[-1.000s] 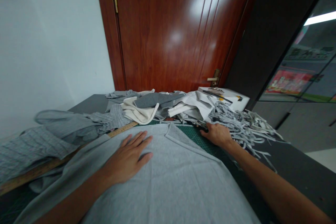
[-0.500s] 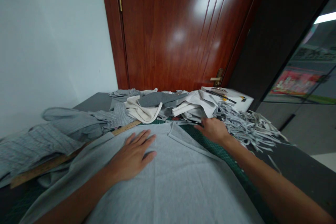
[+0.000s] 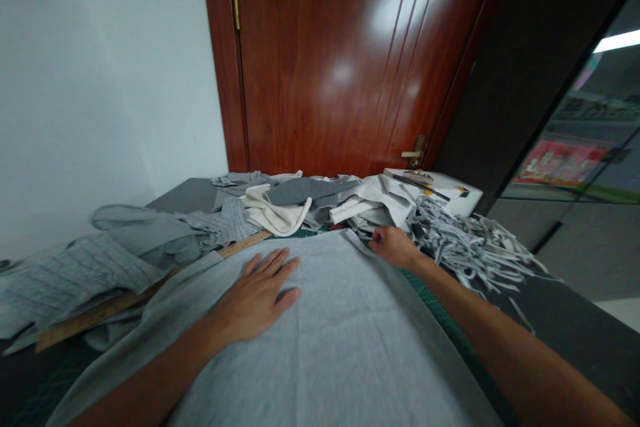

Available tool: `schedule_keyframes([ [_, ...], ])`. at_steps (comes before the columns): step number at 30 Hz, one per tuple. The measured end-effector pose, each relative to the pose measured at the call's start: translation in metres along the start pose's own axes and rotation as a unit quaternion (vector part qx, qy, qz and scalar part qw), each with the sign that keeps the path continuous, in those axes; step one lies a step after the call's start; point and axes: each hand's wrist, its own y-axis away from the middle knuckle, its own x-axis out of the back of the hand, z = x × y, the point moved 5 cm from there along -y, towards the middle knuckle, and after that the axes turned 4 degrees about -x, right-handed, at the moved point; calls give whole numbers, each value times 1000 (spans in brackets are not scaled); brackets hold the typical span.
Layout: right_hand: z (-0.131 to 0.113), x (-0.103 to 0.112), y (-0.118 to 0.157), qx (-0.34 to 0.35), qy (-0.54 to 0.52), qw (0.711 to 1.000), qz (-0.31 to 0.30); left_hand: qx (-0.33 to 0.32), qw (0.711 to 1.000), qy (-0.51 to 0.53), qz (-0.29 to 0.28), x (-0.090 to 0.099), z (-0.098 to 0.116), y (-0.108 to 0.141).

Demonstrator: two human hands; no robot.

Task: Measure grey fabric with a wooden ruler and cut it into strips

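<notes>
A large light grey fabric (image 3: 325, 347) lies spread over a green cutting mat (image 3: 425, 293). My left hand (image 3: 260, 293) rests flat on the fabric, fingers spread and palm down. At the fabric's far right edge, my right hand (image 3: 393, 247) is closed in a pinch on that edge. Its fingertips are partly hidden. A wooden ruler (image 3: 105, 313) lies along the left side, partly covered by cloth.
Grey ribbed cloth (image 3: 90, 273) is heaped at the left. Grey and cream scraps (image 3: 280, 210) are piled at the back. Thin fabric strips (image 3: 465, 247) and a white box (image 3: 450, 190) sit at the right. Behind stands a wooden door (image 3: 325, 80).
The folded-over far right corner of the grey fabric now lies opened out to the right. My right hand has closed on the edge and shifted slightly; my left hand stays flat.
</notes>
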Motion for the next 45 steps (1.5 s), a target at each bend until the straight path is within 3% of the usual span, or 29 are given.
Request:
schedule_keyframes([
  [3, 25, 6, -9, -66, 5, 997, 29, -1, 1000, 2, 5, -1, -1, 0],
  [6, 29, 2, -12, -74, -16, 997, 23, -2, 1000, -2, 4, -1, -1, 1],
  [13, 6, -19, -17, -34, -91, 993, -68, 3, 1000, -11, -8, -1, -1, -1],
  [19, -10, -25, -1, 82, -171, 970, -149, 5, 1000, -13, -5, -2, -2, -1],
  [22, -12, -19, 1, 95, -197, 966, -141, 8, 1000, -13, -7, -1, -1, -1],
  [27, -20, -14, -11, 87, -191, 973, -95, 12, 1000, -13, -13, 2, 1, -1],
  [34, -42, -32, -18, 59, -138, 977, -154, 8, 1000, -17, -3, -1, -3, -2],
  [45, -37, -18, -25, -14, -185, 970, -156, 1, 1000, -7, 17, -5, -9, -4],
])
